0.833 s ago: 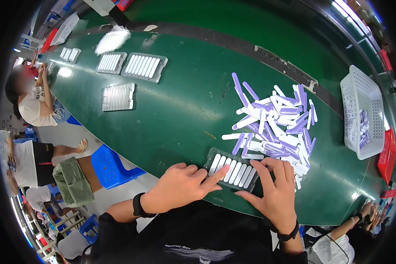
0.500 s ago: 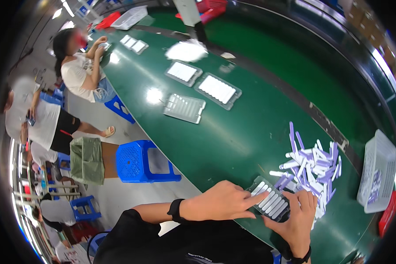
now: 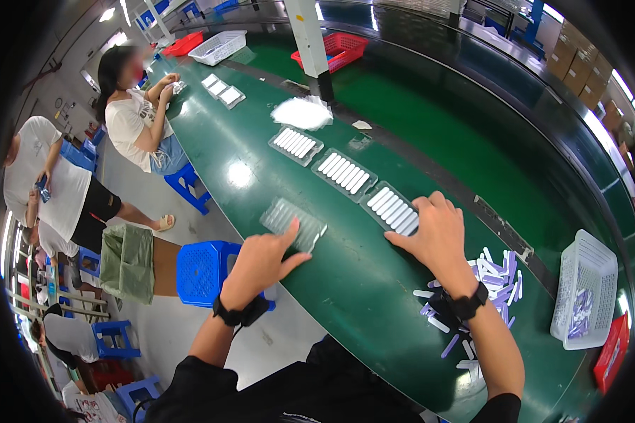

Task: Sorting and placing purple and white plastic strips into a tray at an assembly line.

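My right hand point(image 3: 434, 236) grips the near right end of a clear plastic tray point(image 3: 394, 209) filled with a row of white sticks, thumb on one side and fingers on the other. This tray sits on the green table, end to end with two more filled trays point(image 3: 344, 175). My left hand point(image 3: 261, 261) has thumb and index finger spread, the index fingertip on a clear tray point(image 3: 293, 224) that looks empty and slightly blurred. Beneath and beside my right wrist lies a loose pile of white and purple sticks point(image 3: 501, 278), partly hidden by the forearm.
A white basket point(image 3: 589, 289) with purple pieces stands at the right, beside a red bin point(image 3: 612, 352). Farther up the table are a white plastic heap point(image 3: 302, 113), a post point(image 3: 307, 42) and a seated co-worker point(image 3: 134, 113). A blue stool point(image 3: 203, 271) stands left of the table.
The filled tray has gone from in front of me to the end of the tray row, in my right hand. My left hand has moved left onto the empty-looking tray, now nearer me.
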Available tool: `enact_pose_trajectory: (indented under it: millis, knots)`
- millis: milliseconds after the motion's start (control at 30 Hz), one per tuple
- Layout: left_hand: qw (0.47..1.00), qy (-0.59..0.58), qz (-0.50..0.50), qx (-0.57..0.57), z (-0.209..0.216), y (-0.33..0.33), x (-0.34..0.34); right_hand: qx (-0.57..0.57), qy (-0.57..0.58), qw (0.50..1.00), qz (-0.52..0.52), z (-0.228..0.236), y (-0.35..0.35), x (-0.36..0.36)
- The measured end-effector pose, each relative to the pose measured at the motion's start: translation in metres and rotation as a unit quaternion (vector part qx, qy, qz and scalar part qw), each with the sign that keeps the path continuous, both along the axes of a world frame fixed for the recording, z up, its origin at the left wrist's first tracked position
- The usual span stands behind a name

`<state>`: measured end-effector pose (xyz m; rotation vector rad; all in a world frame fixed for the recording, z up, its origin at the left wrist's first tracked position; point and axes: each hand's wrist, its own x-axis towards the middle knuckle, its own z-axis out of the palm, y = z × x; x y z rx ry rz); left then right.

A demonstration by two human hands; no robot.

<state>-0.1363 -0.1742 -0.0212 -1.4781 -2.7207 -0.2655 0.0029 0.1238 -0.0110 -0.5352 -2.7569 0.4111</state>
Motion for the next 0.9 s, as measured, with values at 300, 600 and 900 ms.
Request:
enact_pose_trajectory:
  millis: [300, 600, 900]
  knots:
    - [0.99, -0.092, -0.082, 0.063, 0.005, -0.006, 0.087, -0.006, 0.009, 0.999, 0.033, -0.014, -0.004, -0.038]
    - [0.966, -0.11, -0.226, 0.056, -0.004, 0.026, 0.137, -0.047, 0.039, 0.997, 0.045, -0.018, -0.006, -0.084]
    - [0.948, -0.149, -0.269, 0.08, -0.004, 0.075, 0.183, -0.13, 0.08, 0.986, 0.059, 0.056, 0.039, 0.08]
